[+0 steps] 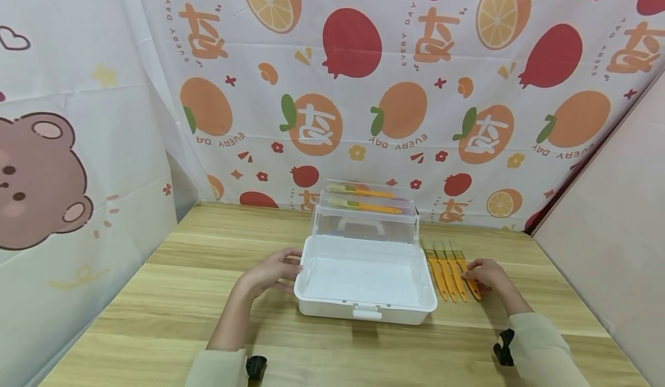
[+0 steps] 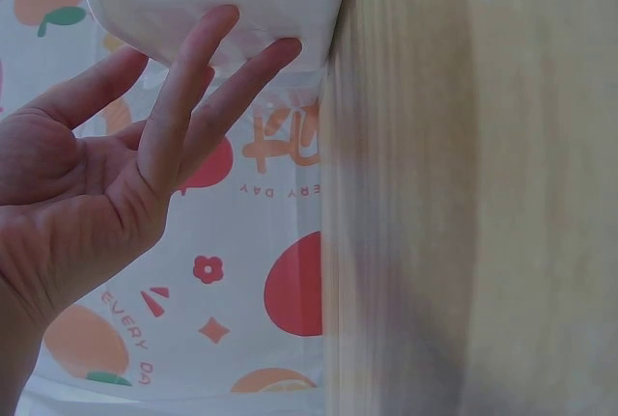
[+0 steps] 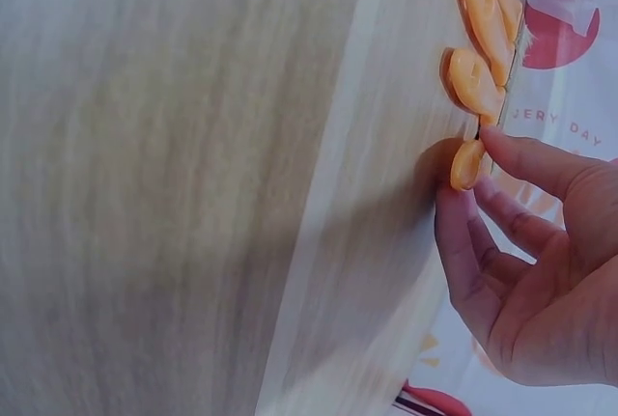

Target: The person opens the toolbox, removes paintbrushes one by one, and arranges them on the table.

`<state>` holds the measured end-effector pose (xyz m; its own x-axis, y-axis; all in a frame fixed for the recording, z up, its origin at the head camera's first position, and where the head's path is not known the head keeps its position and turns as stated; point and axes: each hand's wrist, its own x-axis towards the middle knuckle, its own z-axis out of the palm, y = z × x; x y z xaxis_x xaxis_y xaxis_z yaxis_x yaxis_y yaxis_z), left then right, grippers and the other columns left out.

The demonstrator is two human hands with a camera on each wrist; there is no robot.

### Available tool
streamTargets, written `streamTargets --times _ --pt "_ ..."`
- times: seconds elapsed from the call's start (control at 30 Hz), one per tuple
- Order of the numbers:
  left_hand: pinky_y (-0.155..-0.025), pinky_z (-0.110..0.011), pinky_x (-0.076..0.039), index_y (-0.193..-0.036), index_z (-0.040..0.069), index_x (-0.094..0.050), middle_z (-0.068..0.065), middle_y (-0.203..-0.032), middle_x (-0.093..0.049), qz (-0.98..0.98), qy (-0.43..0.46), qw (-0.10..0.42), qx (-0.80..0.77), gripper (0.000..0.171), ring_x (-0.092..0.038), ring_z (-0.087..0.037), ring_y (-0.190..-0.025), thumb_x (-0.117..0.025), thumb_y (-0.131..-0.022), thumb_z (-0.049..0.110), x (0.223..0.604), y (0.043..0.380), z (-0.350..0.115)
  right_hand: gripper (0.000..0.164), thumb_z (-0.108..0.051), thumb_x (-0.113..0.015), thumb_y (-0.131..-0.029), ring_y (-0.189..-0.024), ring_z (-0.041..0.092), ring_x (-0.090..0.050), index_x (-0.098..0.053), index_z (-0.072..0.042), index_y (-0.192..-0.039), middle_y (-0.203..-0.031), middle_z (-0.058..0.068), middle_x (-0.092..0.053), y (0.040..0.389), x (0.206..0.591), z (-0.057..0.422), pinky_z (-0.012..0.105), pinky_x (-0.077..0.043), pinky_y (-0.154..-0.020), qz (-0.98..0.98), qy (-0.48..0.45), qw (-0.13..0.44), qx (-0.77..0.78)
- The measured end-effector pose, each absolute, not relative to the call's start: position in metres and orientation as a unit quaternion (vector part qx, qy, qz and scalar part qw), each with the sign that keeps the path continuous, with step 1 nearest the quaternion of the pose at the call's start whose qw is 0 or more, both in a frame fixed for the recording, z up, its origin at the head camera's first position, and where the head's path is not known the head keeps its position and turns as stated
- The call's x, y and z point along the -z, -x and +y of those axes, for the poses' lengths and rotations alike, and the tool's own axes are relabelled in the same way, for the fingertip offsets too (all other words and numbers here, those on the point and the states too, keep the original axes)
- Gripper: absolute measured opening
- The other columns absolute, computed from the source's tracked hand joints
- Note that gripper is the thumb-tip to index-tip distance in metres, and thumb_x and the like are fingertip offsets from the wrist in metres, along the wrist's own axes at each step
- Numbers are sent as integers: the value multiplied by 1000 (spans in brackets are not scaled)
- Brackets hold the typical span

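Observation:
A white storage box (image 1: pixel 363 283) stands on the table with its clear lid (image 1: pixel 363 225) raised at the back. My left hand (image 1: pixel 274 271) touches the box's left side; in the left wrist view, its straight fingertips (image 2: pixel 224 22) rest against the white wall. Right of the box, several paintbrushes with orange handles (image 1: pixel 448 277) lie in a row, bristles pointing away. My right hand (image 1: pixel 488 276) pinches the handle of the rightmost paintbrush (image 1: pixel 473 286) between thumb and fingers. Its orange handle end (image 3: pixel 467 167) shows between the fingertips in the right wrist view.
Two more orange-handled paintbrushes (image 1: pixel 371 207) lie on the clear upper part behind the box. A wooden table (image 1: pixel 171 294) lies under everything. Fruit-printed cloth (image 1: pixel 353 104) hangs at the back, with a bear-printed cloth (image 1: pixel 41 179) at the left.

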<state>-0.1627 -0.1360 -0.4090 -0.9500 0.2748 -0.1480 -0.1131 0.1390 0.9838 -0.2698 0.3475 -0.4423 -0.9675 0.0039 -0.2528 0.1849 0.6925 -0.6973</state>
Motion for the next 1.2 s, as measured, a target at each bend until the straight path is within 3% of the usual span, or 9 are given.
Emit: streamTargets --times 0.3,0.93,1.2 --pt "-70 -44 -53 -133 -11 -28 -33 -124 -42 736 -66 156 -655 46 -56 -40 -96 -47 -94 4 409 166 -138 30 -9 -63 -85 -60 18 -57 -51 9 -104 -82 12 -58 271 443 344 33 -52 -54 917 -48 114 380" --pt "-69 -45 -53 -132 -10 -31 -29 -121 -46 737 -64 151 -656 44 -57 -34 -93 -48 -93 4 410 162 -137 29 -10 -64 -84 -60 18 -58 -52 9 -103 -81 12 -58 269 444 346 33 -52 -54 928 -35 101 357" --pt "-69 -44 -53 -132 -10 -30 -32 -123 -44 739 -62 148 -654 45 -56 -39 -95 -47 -94 4 411 155 -133 29 -10 -65 -83 -58 17 -57 -52 9 -102 -78 10 -58 267 445 349 32 -52 -52 929 -28 100 356"
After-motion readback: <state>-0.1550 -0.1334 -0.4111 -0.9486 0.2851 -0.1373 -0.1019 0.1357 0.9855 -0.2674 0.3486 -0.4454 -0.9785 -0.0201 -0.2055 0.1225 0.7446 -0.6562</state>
